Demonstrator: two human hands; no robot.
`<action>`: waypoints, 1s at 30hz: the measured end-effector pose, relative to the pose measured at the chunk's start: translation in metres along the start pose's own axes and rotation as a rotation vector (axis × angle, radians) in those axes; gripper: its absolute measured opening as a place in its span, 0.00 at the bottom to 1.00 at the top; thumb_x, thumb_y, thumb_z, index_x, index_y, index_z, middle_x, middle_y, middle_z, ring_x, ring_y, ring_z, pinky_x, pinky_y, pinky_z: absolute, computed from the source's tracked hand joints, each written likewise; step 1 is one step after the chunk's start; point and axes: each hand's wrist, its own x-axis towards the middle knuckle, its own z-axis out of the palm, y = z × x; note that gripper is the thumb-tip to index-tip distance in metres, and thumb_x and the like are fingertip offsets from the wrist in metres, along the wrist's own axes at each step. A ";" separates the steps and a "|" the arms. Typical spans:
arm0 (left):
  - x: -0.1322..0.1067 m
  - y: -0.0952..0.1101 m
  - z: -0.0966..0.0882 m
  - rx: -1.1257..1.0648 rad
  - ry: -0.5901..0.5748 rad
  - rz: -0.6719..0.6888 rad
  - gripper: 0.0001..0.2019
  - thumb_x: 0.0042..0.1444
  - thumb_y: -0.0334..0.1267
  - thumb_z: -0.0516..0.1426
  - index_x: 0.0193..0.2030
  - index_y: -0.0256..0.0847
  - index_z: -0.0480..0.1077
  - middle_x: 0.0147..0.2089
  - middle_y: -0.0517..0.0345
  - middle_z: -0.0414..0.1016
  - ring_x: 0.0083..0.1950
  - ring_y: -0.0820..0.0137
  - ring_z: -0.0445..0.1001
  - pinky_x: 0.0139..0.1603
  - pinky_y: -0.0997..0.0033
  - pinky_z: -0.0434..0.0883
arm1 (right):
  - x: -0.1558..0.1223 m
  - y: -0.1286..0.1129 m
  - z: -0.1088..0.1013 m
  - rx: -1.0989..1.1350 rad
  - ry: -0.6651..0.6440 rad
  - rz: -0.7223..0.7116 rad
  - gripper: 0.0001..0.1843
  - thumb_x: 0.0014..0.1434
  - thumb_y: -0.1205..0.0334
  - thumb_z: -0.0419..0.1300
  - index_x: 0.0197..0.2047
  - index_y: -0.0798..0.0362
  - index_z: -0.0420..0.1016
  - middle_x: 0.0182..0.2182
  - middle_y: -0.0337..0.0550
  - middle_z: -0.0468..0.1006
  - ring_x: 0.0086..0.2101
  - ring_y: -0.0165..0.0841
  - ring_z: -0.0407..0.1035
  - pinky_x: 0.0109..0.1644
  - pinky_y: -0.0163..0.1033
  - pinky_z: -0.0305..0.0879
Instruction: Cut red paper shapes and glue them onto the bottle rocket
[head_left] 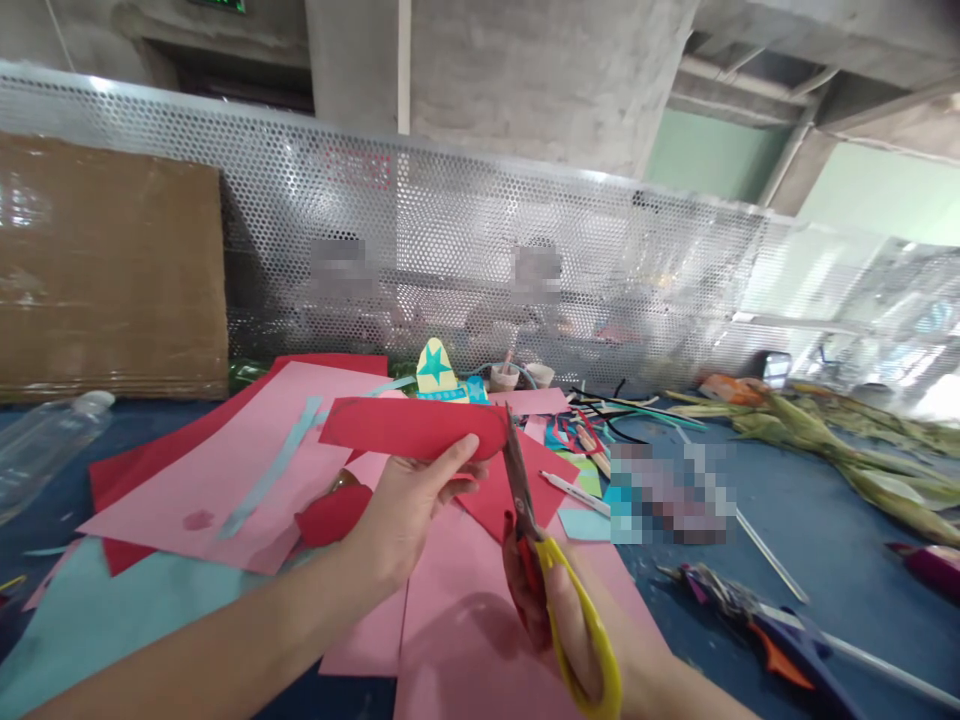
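My left hand (409, 515) is closed on a strip of red paper (409, 428), pinching its rounded right end between thumb and fingers and holding it above the table. My right hand (570, 625) grips yellow-handled scissors (529, 520), blades pointing up and nearly closed, their tip just at the red strip's right edge. Beneath both hands lie sheets of pink paper (225, 470) and more red paper (517, 490) on the blue table (810, 520).
A clear plastic bottle (45, 435) lies at the far left, with a cardboard sheet (112, 270) against a perforated metal screen (525, 240). A glue gun (780, 635) lies at the right front. Green leafy stalks (847, 450), a pen (574, 492), and paper scraps lie nearby.
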 end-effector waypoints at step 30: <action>-0.006 -0.010 0.001 -0.041 -0.045 -0.033 0.13 0.40 0.42 0.73 0.30 0.40 0.79 0.29 0.60 0.81 0.30 0.72 0.78 0.31 0.77 0.74 | 0.006 0.010 0.004 0.066 0.066 -0.126 0.32 0.62 0.28 0.41 0.36 0.49 0.64 0.21 0.32 0.59 0.19 0.30 0.56 0.24 0.36 0.58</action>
